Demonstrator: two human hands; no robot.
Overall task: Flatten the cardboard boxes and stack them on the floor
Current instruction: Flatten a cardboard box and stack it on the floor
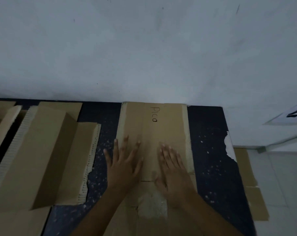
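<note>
Two hands are flat on the job: your left hand [123, 160] and right hand [171, 165] both lie palm-down, fingers spread, gripping nothing, pressing on the flattened box [163, 126] w/ "Pico" written on it. That box lies on the dark speckled floor [210, 150], its far end touching the wall [144, 48].

Risks from here, as I judge them: press only near the middle & the side flaps may spring back up, so the sheet won't sit flat for stacking. Your left hand's outer fingers hang over the box's left edge, so a slide could scrape them on the raw cut edge. The other cardboard [42, 150] at left is well apart and looks half-folded, not flat, so stacking there now would prob. tip.

Hard to tell: near end of the box is cut off at the bottom, so can't say how long it is. Whole view is blurry. The sign [295, 114] at right is unreadable.
</note>
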